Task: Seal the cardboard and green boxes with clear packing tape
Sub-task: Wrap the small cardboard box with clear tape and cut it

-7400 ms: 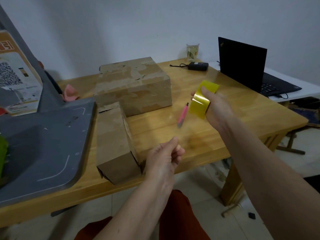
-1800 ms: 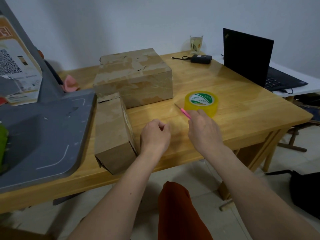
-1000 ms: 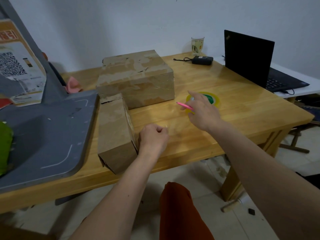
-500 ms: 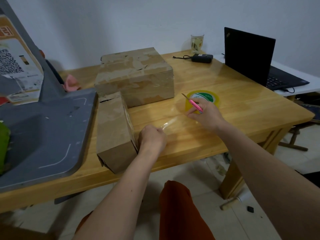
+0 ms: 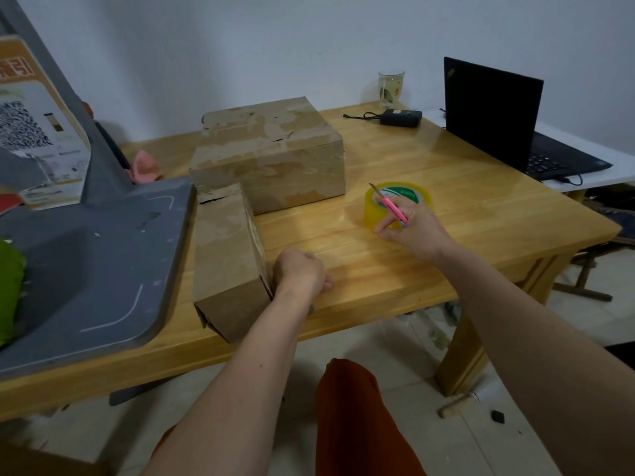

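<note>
A long cardboard box lies on the wooden table, its far end against a larger cardboard box. My left hand is a fist pressed against the long box's right side near its front corner; a clear tape strip in it cannot be made out. A yellowish roll of clear packing tape lies flat to the right. My right hand rests just in front of the roll and pinches a pink utility knife, blade pointing up and left over the roll. A green object shows at the left edge.
A grey moulded panel covers the table's left side, with a printed carton leaning behind it. A pink cloth, a glass, a black device with cord and an open laptop stand along the back and right.
My left hand, which held a stretched tape strip half a second ago, has moved left against the long box's side. My right hand took up the knife and stays by the roll.
</note>
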{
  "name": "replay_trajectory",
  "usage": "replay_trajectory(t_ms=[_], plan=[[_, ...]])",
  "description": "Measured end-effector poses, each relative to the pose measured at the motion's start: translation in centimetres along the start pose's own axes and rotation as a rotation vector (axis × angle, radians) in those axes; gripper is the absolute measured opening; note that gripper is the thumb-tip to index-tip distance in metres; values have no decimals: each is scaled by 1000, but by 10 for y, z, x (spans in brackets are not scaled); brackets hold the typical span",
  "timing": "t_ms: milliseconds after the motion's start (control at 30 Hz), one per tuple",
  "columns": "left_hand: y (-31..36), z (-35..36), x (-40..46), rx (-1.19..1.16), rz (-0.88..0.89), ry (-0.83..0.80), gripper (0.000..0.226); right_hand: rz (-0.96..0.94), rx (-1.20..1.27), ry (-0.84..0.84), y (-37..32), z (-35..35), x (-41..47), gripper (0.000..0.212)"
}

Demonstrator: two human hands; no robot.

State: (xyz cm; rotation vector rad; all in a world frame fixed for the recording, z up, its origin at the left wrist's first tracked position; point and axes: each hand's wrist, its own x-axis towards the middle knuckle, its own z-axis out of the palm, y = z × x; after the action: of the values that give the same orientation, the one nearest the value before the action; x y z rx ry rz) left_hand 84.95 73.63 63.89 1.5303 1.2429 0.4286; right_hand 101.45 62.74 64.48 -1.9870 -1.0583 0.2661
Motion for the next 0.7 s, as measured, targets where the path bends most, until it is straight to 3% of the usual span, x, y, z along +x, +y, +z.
replay_trajectory(t_ms=[267, 500, 633, 700], plan=[[1, 6, -7, -172, -20, 79, 9, 3, 0, -6, 3, 0, 2, 29], [3, 9, -9, -403, -97, 101, 18, 10, 1, -10, 1, -1, 0, 27], [-3, -19, -6, -436, -40, 267, 28, -16, -3, -19, 1, -2, 2, 29], [0, -31, -11, -296, 48, 268, 20, -34, -58, -17, 3, 4, 5, 34]])
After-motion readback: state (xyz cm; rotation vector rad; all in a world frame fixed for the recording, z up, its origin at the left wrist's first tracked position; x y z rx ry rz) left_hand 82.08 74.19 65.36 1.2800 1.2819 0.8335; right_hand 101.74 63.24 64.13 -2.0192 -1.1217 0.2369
